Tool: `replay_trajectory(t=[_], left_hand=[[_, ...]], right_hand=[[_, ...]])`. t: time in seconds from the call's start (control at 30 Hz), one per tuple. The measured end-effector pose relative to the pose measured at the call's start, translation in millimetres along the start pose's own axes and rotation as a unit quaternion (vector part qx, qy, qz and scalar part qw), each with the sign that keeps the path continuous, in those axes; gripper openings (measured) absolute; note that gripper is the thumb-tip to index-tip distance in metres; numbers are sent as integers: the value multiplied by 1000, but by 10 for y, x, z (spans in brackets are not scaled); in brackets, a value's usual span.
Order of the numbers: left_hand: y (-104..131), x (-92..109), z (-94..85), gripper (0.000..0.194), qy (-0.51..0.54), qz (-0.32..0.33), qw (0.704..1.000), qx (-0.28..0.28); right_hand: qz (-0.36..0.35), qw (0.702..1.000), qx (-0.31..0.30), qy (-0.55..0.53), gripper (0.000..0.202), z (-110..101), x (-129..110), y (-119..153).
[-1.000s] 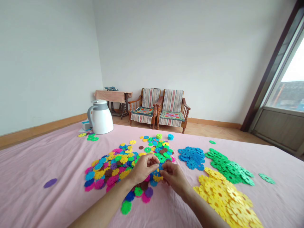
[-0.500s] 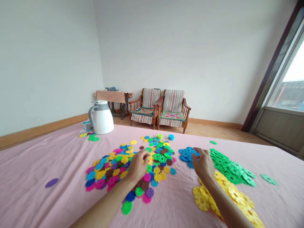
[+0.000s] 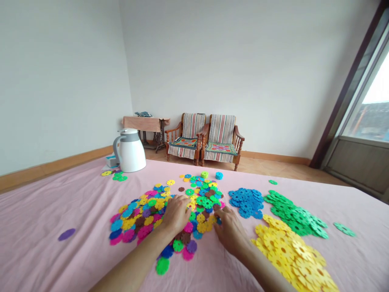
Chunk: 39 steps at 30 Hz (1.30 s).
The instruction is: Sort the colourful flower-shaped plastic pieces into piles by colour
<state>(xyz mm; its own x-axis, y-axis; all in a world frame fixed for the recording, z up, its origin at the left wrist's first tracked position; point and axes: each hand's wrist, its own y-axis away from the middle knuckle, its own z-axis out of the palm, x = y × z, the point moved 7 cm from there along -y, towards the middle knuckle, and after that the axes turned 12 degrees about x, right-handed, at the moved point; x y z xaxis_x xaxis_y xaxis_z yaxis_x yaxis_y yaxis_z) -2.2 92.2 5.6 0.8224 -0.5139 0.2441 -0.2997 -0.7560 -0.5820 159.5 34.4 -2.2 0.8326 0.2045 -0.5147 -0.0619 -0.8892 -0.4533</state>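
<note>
A mixed pile of colored notched discs (image 3: 144, 231) lies spread on the pink cloth (image 3: 91, 207). My left hand (image 3: 178, 213) rests over its middle with curled fingers; whether anything is between them is hidden. At the pile's right edge, my right hand (image 3: 227, 227) has its fingertips by a blue disc and a brown disc; its grip is not clear. To the right lie separate heaps of blue discs (image 3: 246, 202), green discs (image 3: 296, 215) and yellow discs (image 3: 285, 247).
A white jug (image 3: 132, 152) stands at the back left beside a small box (image 3: 112, 161). Short stacks of light green (image 3: 204, 174) and blue discs (image 3: 219, 175) sit at the back. Single discs lie at left (image 3: 66, 234) and right (image 3: 344, 229). Two chairs (image 3: 221, 138) stand beyond.
My right hand has moved left from the blue heap to the mixed pile's right edge, uncovering the blue heap. The left hand has shifted only slightly.
</note>
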Motion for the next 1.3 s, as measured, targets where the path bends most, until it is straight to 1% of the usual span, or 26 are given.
replay_trajectory(t=[0.1,0.17,0.33,0.57,0.73,0.93,1.13,1.3], left_hand=[[0,39,-4,22,-9,10,1000,-13],[1,66,-11,21,-9,18,1000,-17],[8,62,14,21,1,21,999,-29],[-1,-42,78,28,56,-19,998,-23],[13,-39,59,21,45,-22,999,-6],[2,-14,42,11,71,-33,997,-9],[21,-14,56,23,58,-40,998,-7],[6,12,44,24,65,-57,996,-37]], right_hand=[[-3,994,-7,-108,27,52,-98,-2],[-3,990,4,-138,26,58,-100,-7],[1,990,11,-138,24,107,4,-12],[-10,991,6,-131,23,151,38,-13],[-12,992,11,-123,21,143,35,1],[-12,991,19,-135,20,157,33,3],[-16,989,22,-142,16,171,39,11],[-18,990,25,-141,16,175,38,14]])
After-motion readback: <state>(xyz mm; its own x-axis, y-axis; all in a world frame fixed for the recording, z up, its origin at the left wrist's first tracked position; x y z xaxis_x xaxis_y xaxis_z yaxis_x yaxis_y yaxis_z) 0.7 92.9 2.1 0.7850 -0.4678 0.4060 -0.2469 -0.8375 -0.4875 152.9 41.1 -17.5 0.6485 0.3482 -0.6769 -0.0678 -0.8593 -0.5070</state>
